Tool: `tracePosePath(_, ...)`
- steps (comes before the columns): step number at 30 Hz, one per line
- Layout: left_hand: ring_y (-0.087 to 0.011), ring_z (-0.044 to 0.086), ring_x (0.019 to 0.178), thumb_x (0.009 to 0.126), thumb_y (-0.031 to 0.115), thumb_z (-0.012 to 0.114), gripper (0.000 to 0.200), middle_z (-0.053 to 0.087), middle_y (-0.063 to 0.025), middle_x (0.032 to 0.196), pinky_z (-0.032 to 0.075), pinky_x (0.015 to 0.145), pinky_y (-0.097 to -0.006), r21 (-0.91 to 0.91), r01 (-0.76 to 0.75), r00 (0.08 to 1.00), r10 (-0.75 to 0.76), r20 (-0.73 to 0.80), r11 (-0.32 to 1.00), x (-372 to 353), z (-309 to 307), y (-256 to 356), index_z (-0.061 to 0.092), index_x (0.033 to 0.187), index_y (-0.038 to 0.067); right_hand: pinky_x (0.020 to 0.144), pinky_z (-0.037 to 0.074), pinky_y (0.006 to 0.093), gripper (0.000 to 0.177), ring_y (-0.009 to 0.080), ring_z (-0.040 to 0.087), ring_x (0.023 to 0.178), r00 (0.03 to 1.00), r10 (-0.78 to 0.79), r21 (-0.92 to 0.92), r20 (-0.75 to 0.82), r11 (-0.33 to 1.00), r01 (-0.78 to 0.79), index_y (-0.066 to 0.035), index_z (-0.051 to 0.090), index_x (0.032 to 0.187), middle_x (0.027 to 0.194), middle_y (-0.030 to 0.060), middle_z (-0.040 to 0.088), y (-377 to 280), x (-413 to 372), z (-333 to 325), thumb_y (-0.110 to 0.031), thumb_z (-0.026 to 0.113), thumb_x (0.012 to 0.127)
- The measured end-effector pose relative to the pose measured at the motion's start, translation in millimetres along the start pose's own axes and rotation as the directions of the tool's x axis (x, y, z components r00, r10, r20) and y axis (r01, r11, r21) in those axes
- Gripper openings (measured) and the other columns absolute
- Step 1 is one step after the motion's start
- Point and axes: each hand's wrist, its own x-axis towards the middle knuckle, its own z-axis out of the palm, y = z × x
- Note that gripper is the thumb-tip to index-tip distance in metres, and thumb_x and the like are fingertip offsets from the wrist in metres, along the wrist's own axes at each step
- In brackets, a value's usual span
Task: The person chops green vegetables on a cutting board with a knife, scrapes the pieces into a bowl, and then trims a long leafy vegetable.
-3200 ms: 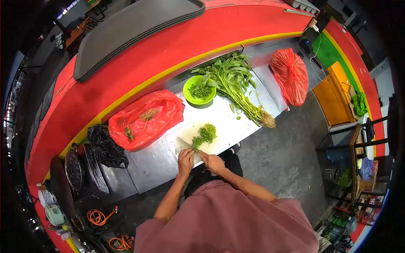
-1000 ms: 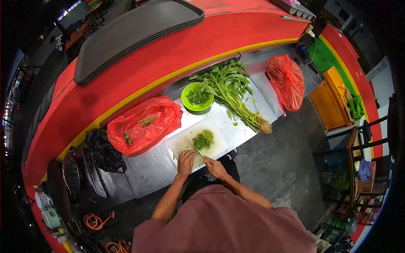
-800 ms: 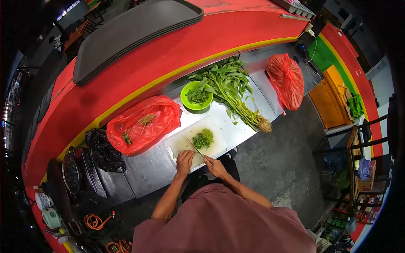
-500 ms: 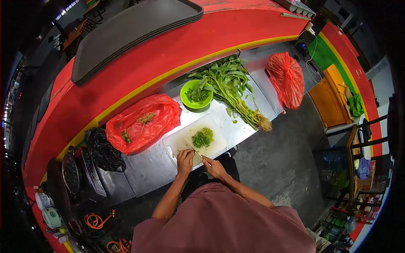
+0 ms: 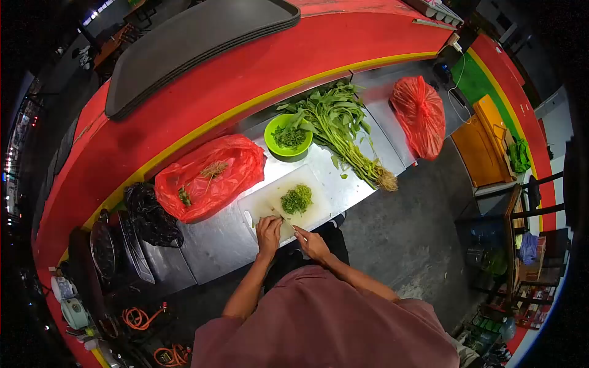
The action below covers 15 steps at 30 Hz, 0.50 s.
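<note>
My right hand (image 5: 313, 244) is closed around the handle of a knife (image 5: 285, 221), whose blade slants up and left over the white cutting board (image 5: 257, 199). On the board's near left part, my left hand (image 5: 269, 235) has its fingers bent and pressed together beside the blade; whatever lies under them is too small to make out. A small heap of chopped greens (image 5: 297, 199), darker on the left and paler on the right, sits just beyond the knife. Behind the board stands a lime-green bowl (image 5: 290, 153) with more cut greens inside.
Right of the bowl lies a leafy bunch (image 5: 346, 132) with roots. An open red plastic bag (image 5: 239, 175) holding scraps is to the left, next to a black bag (image 5: 150, 218). A tied red bag (image 5: 418, 116) rests far right. Stacked trays (image 5: 196, 46) top the red counter wall.
The view has shifted very slightly. The knife blade has tilted a little beside my left fingers; both hands stay in nearly the same place.
</note>
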Motion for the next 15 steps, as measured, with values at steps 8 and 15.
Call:
tracePosePath(8, -0.0287, 0.060, 0.092, 0.084, 0.007, 0.070, 0.016, 0.067, -0.0071, 0.097, 0.043, 0.080, -0.0411, 0.056, 0.073, 0.997, -0.074, 0.018, 0.996, -6.8, 1.1, 4.0, 0.074, 0.100, 0.006, 0.066, 0.052, 0.0544, 0.042, 0.0478, 0.065, 0.074, 0.994, -0.092, -0.249, -0.063, 0.966, 0.073, -0.022, 0.054, 0.142, 0.080, 0.0287, 0.066, 2.9, 14.0, 11.2, -0.038, 0.046, 0.103)
tracePosePath(15, -0.0283, 0.060, 0.092, 0.083, 0.008, 0.071, 0.017, 0.067, -0.0070, 0.094, 0.044, 0.080, -0.0413, 0.058, 0.086, 0.996, -0.088, 0.031, 0.995, -8.3, -1.1, -0.8, 0.076, 0.099, 0.007, 0.076, 0.052, 0.0521, 0.041, 0.0485, 0.066, 0.086, 0.998, -0.059, -0.039, -0.012, 0.998, 0.058, -0.019, 0.062, 0.135, 0.093, 0.0308, 0.067, -17.3, 24.1, -1.2, -0.040, 0.046, 0.103)
